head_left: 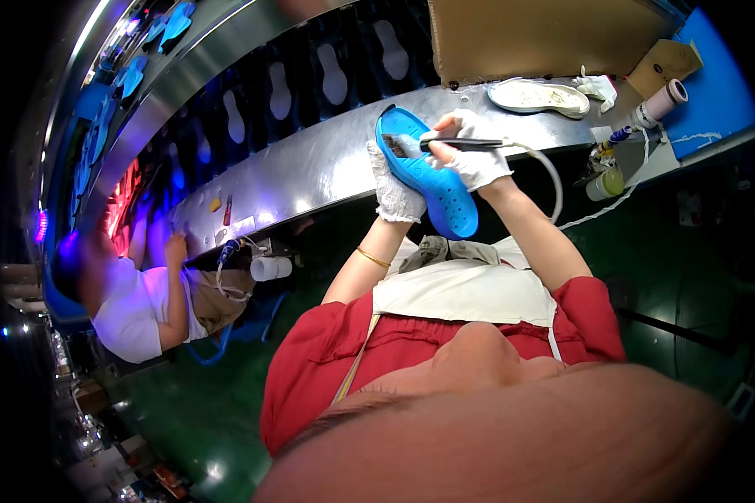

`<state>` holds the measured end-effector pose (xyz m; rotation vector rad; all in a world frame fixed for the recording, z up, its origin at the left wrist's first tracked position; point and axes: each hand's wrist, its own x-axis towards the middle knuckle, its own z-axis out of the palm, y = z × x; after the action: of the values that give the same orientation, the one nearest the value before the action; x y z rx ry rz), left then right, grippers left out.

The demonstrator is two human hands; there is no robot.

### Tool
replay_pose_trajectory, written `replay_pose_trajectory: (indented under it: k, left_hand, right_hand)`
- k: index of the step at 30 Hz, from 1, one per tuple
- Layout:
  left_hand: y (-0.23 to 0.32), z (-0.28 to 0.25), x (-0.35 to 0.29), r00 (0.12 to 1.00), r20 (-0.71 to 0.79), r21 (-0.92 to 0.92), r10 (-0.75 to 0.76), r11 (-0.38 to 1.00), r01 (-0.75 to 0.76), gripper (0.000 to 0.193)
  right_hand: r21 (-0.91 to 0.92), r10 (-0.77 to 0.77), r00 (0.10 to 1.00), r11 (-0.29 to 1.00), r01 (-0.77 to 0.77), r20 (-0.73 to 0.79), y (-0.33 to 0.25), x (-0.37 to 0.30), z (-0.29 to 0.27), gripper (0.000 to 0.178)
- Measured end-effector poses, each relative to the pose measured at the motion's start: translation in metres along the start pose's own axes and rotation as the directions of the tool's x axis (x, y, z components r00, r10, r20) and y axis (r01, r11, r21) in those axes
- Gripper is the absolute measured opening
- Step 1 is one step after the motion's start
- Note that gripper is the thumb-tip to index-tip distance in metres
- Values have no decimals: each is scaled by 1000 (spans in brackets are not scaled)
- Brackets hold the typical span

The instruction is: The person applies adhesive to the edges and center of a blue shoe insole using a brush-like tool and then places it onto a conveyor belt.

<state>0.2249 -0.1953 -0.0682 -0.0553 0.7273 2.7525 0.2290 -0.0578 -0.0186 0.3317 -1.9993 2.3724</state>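
My left hand (pixel 393 191), in a white glove, grips a blue shoe sole (pixel 432 180) from underneath and holds it up in front of my chest. My right hand (pixel 471 152), also gloved in white, is closed around a thin black brush tool (pixel 460 144). Its bristled tip rests on the upper end of the sole. A white hose (pixel 554 176) runs from the tool's back end down to the right. Both hands hover just in front of the metal workbench (pixel 310 163).
A white sole (pixel 538 96) and a crumpled white glove (pixel 597 85) lie on the bench before a cardboard box (pixel 545 33). A pale spool (pixel 663 101) and small yellowish pot (pixel 606 183) sit right. Behind runs a conveyor with white soles (pixel 335 75). A co-worker in white (pixel 143 310) sits left.
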Motion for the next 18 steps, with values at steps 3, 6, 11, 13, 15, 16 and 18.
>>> replay_pose_trajectory:
  k: [3,6,11,13,15,16,18]
  left_hand:
    - [8,1,-16,1000,3,54,-21,998,21,82]
    - [17,2,-26,995,39,49,-97,994,95,84]
    - [31,-1,-44,991,21,83,-132,988,130,86]
    - [33,3,-47,986,66,99,-152,984,146,87]
    - [33,9,-50,989,42,147,-145,980,137,86]
    - [34,12,-53,988,53,188,-146,973,133,85]
    - [31,15,-65,962,155,225,-223,957,186,87]
  right_hand:
    - [-235,-201,976,956,177,-79,-6,-16,7,21]
    - [-276,-396,908,865,419,139,-11,-39,17,21]
    - [-195,-131,990,971,140,57,-19,-71,21,14]
    - [-270,-228,971,933,238,69,-19,-83,23,12]
    - [-377,-417,885,801,465,206,-20,-91,20,20]
    - [-280,-338,923,882,379,187,-20,-96,17,19]
    - [-130,-141,980,979,159,138,-21,-103,8,12]
